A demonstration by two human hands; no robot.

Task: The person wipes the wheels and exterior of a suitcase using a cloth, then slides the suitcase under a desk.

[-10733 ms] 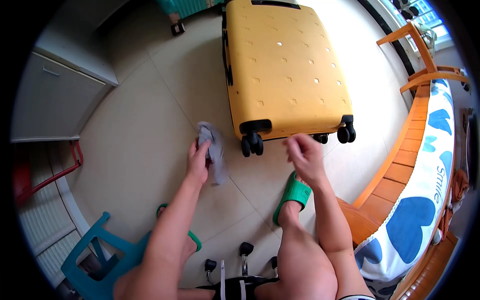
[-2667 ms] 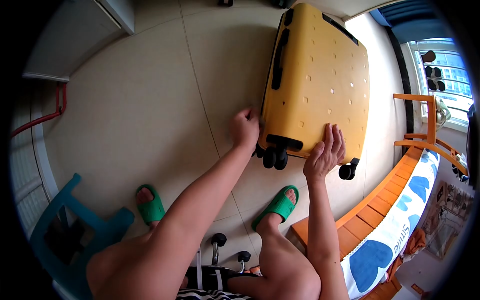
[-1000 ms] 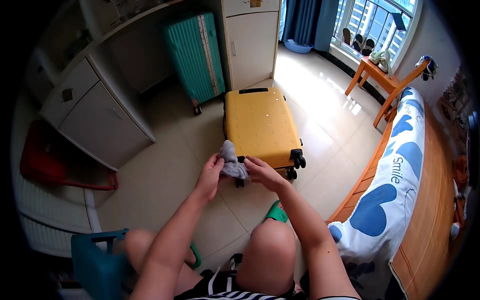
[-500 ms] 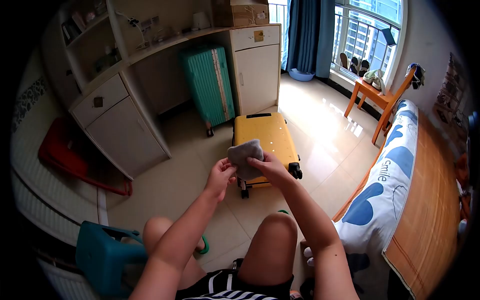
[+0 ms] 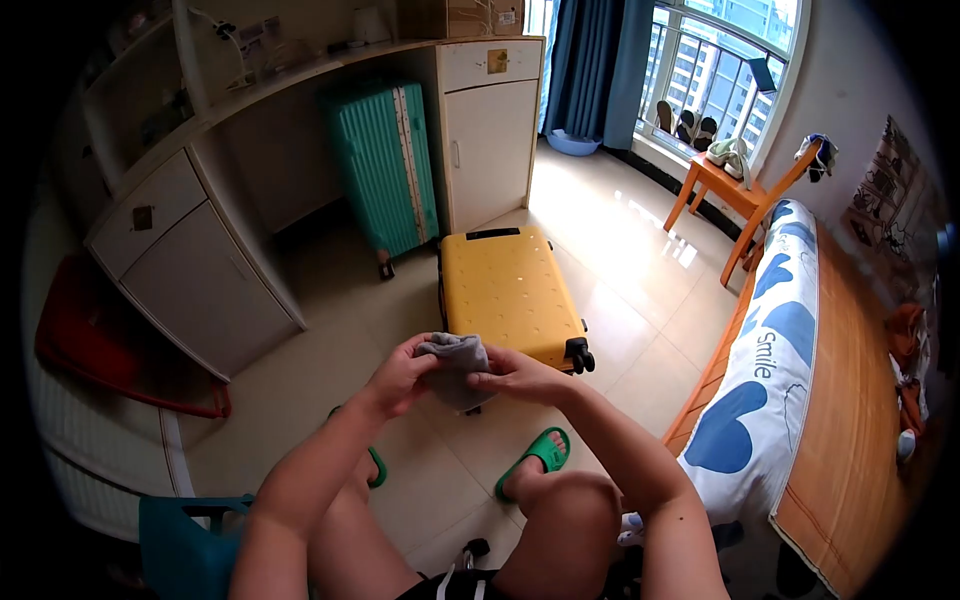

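Observation:
A small grey cloth (image 5: 457,368) is stretched between my two hands, its top edge folded over. My left hand (image 5: 402,374) pinches its left side, and my right hand (image 5: 515,377) grips its right side with the thumb across the front. Just beyond the hands, a yellow suitcase (image 5: 510,290) lies flat on the tiled floor, its black wheels towards me. The cloth and hands cover part of its near left corner.
A teal suitcase (image 5: 385,170) stands under the desk (image 5: 300,72). On the right is a wooden bed (image 5: 850,430) with a blue and white cover (image 5: 735,425). A teal stool (image 5: 190,545) is at lower left, a red folded item (image 5: 110,350) beyond it, an orange chair (image 5: 728,190) by the window.
Compared with half a second ago, both hands and the cloth are lower in view, and the cloth's top is now folded over. Earlier, my right hand rested on the yellow suitcase.

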